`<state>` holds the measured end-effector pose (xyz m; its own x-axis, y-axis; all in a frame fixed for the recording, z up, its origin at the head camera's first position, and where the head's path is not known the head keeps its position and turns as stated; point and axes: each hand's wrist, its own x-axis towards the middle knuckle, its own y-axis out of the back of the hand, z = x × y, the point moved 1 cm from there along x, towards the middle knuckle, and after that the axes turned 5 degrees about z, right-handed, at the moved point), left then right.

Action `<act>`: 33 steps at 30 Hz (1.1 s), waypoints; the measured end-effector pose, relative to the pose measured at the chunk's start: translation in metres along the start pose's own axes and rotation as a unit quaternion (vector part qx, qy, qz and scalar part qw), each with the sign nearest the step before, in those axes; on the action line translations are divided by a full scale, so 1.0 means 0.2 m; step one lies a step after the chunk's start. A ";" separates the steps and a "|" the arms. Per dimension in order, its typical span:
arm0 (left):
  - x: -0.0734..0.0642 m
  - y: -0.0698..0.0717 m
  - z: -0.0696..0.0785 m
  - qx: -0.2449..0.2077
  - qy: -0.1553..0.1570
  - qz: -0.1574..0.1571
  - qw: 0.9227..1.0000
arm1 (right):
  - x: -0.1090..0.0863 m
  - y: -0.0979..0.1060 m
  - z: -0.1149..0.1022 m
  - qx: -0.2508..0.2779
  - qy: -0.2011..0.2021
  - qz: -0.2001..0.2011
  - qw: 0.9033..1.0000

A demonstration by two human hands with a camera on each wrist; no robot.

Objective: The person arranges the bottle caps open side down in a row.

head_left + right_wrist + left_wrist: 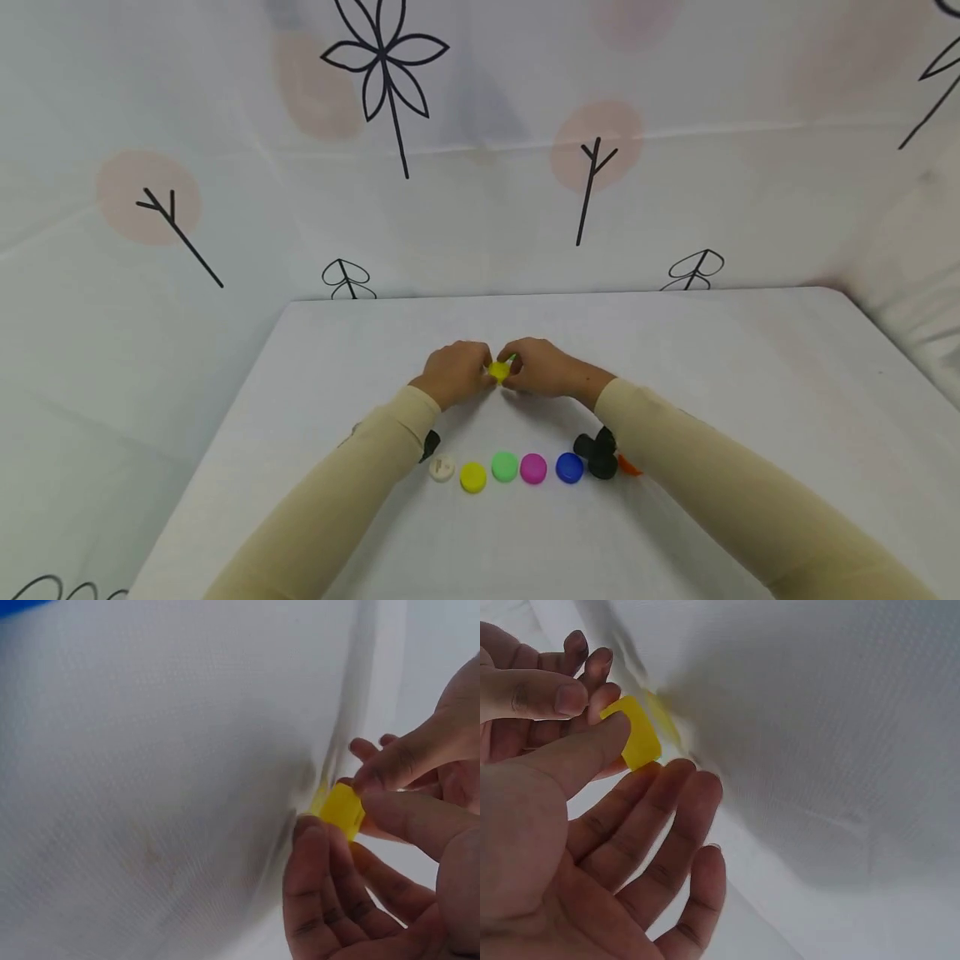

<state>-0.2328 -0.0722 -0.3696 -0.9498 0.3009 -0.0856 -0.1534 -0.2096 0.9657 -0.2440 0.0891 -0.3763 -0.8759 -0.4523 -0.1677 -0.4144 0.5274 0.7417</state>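
Observation:
Both hands meet over the far middle part of the table. Between them is a small yellow cap (498,372), the fingertips close around it. My left hand (457,372) pinches it from the left, the thumb lying across the yellow side (643,736) in the left wrist view. From the right, my right hand (547,367) pinches the same piece, thumb against one edge and fingers beneath it in the right wrist view. A yellow tint shows on the white cloth just beyond it. Fingers hide part of the cap.
Nearer the body lies a row of round caps: white (442,468), yellow (473,477), green (505,467), magenta (533,468) and blue (569,467). Black pieces (602,464) and an orange one (628,467) sit by the right sleeve. Another black piece (430,444) is partly behind the left sleeve.

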 end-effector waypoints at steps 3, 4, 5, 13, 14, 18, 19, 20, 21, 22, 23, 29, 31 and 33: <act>-0.02 0.01 0.00 -0.034 -0.010 0.017 0.999 | -0.02 0.02 0.01 0.022 -0.002 0.025 0.999; -0.02 0.01 0.00 -0.045 -0.014 0.024 0.999 | -0.02 0.02 0.01 0.026 0.000 0.036 0.999; -0.03 0.01 0.00 -0.056 -0.018 0.030 0.998 | -0.03 0.03 0.02 0.031 0.004 0.046 0.998; -0.14 0.05 0.06 -0.154 -0.047 0.063 0.985 | -0.21 0.10 0.00 0.028 0.070 0.119 0.990; -0.16 0.05 0.07 -0.164 -0.053 0.067 0.983 | -0.24 0.10 0.00 0.026 0.077 0.129 0.988; -0.24 0.07 0.13 -0.188 -0.086 0.095 0.974 | -0.36 0.12 -0.02 0.021 0.099 0.167 0.981; -0.25 0.07 0.15 -0.193 -0.093 0.104 0.971 | -0.39 0.13 -0.02 0.023 0.105 0.175 0.979; -0.27 0.07 0.16 -0.197 -0.098 0.112 0.969 | -0.42 0.13 -0.02 0.025 0.109 0.183 0.977; -0.29 0.07 0.18 -0.200 -0.102 0.120 0.967 | -0.45 0.12 -0.02 0.027 0.112 0.190 0.975; -0.31 0.07 0.19 -0.202 -0.106 0.129 0.965 | -0.47 0.12 -0.01 0.028 0.116 0.198 0.973; -0.32 0.06 0.21 -0.203 -0.108 0.137 0.963 | -0.49 0.11 -0.01 0.030 0.121 0.206 0.971; -0.40 0.04 0.29 -0.186 -0.134 0.169 0.959 | -0.62 0.08 0.02 0.039 0.139 0.244 0.959; -0.42 0.03 0.31 -0.171 -0.146 0.181 0.957 | -0.66 0.07 0.02 0.045 0.141 0.251 0.957; -0.44 0.02 0.33 -0.154 -0.160 0.197 0.955 | -0.69 0.06 0.02 0.051 0.139 0.255 0.956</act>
<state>-0.1318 -0.0390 -0.3417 -0.8256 0.4013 0.3966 0.0784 -0.6144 0.7851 -0.1296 0.1617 -0.3468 -0.8772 -0.2839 0.3872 0.0136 0.7914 0.6111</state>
